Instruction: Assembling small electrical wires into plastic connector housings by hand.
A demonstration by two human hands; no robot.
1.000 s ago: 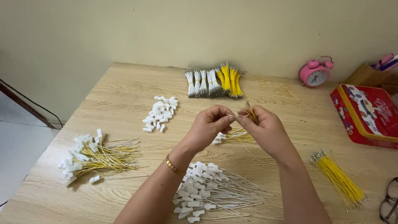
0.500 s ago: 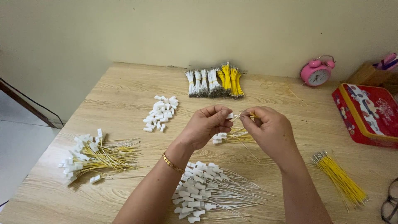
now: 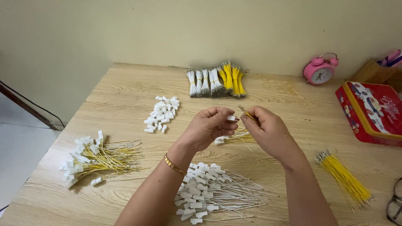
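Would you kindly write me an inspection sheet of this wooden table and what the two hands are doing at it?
Surface: light wooden table, set against a pale wall.
Job's things: left hand pinches a small white connector; right hand holds a yellow wire at it.
Clutter: loose white connectors; yellow wires with connectors; white wires with connectors; bare yellow wires; tied bundles; pink alarm clock; red tin.
Grippers: both hands closed in a pinch, fingertips nearly meeting.
Cables: dark cord along the wall at left.
Surroundings: white floor at left; nobody else seen.
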